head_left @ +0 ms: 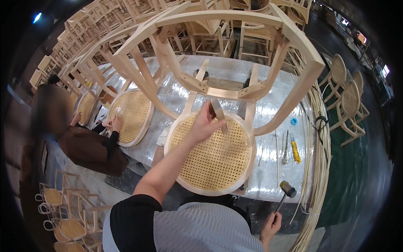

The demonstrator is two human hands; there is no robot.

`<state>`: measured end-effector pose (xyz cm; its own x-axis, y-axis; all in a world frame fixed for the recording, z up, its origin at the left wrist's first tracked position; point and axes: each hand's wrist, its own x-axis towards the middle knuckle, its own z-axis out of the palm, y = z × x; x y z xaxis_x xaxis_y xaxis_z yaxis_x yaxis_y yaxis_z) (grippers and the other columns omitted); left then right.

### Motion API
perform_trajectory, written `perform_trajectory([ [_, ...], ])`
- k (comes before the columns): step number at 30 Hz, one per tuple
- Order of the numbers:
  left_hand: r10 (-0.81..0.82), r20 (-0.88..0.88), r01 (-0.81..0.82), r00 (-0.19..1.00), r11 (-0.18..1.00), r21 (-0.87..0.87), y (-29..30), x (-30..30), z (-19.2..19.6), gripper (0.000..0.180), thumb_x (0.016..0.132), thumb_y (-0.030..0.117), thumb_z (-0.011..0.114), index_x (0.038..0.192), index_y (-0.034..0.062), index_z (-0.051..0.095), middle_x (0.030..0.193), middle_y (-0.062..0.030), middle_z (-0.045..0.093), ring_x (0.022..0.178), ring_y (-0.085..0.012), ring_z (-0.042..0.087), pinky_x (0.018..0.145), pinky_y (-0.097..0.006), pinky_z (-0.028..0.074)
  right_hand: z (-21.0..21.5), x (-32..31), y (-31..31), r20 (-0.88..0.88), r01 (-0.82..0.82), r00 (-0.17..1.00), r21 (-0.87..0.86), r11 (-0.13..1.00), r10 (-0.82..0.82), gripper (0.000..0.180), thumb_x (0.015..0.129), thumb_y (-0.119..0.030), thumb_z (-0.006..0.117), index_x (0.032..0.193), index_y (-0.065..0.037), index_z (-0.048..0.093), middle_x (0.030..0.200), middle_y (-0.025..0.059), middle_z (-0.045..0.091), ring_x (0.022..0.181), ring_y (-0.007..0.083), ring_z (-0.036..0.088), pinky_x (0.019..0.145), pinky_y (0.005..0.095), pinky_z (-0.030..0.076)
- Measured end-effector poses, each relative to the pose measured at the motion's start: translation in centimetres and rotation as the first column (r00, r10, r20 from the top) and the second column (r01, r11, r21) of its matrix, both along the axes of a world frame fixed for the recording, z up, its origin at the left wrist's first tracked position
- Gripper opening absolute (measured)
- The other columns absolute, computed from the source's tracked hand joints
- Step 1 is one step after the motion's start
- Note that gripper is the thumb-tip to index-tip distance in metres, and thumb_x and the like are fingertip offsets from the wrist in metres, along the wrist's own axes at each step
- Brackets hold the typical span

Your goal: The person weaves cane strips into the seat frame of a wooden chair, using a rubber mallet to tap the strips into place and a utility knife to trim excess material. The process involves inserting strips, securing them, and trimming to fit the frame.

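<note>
Cane chair seat (214, 155) lies on the plastic-covered tabletop (268, 113), its wooden frame rising behind. Left hand (205, 124) grip closed on a flat wooden wedge (219, 114) at the seat's rear rim. Right hand (270, 224) grip closed on a hammer (285, 194) handle, low beside the tabletop edge.

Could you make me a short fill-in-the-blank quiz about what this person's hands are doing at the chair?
1. The left hand presses a flat wedge-shaped tool against the back edge of the chair's woven ____ seat.
2. The right hand holds a ____ by its handle, low beside the table.
3. On the table to the right of the seat lies a tool with a ____ handle.

Missing words: cane; mallet; yellow
</note>
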<state>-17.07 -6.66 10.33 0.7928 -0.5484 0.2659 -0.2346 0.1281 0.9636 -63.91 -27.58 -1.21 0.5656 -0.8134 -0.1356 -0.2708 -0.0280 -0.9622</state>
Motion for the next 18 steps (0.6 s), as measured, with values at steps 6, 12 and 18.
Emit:
perform_trajectory([
  [6,-0.086,-0.2,0.096,0.976,0.995,0.042,0.5,7.9,1.1,0.074,0.093,-0.002,0.078,0.155,-0.0011,0.038,0.141,-0.0136,0.06,0.129,-0.023,0.062,0.113,-0.039,0.052,0.3,6.4,6.6,0.14,-0.002,0.99,0.11,0.994,-0.014,0.011,0.111,-0.014,0.059,0.112,-0.003,0.062,0.076,-0.0025,0.054,0.06,0.0028,0.047,0.05,0.0206,0.036],
  [12,-0.152,-0.05,0.156,0.987,0.984,0.091,0.5,11.6,-2.1,0.074,0.091,-0.005,0.078,0.154,0.0006,0.04,0.139,-0.0123,0.061,0.129,-0.0218,0.062,0.113,-0.037,0.051,0.4,9.0,14.5,0.109,0.007,0.994,0.165,0.986,-0.026,0.016,0.11,-0.017,0.062,0.112,-0.002,0.063,0.073,-0.003,0.054,0.056,0.0032,0.046,0.049,0.0207,0.036],
  [18,-0.165,-0.04,0.169,0.985,0.977,0.128,-0.1,12.3,-4.1,0.073,0.09,-0.009,0.077,0.153,0.0017,0.041,0.136,-0.0101,0.062,0.124,-0.0197,0.063,0.11,-0.037,0.053,0.1,8.6,16.5,0.02,0.045,0.999,0.124,0.991,-0.047,0.016,0.11,-0.017,0.063,0.111,-0.001,0.065,0.073,-0.003,0.055,0.057,0.0032,0.049,0.05,0.0206,0.038],
])
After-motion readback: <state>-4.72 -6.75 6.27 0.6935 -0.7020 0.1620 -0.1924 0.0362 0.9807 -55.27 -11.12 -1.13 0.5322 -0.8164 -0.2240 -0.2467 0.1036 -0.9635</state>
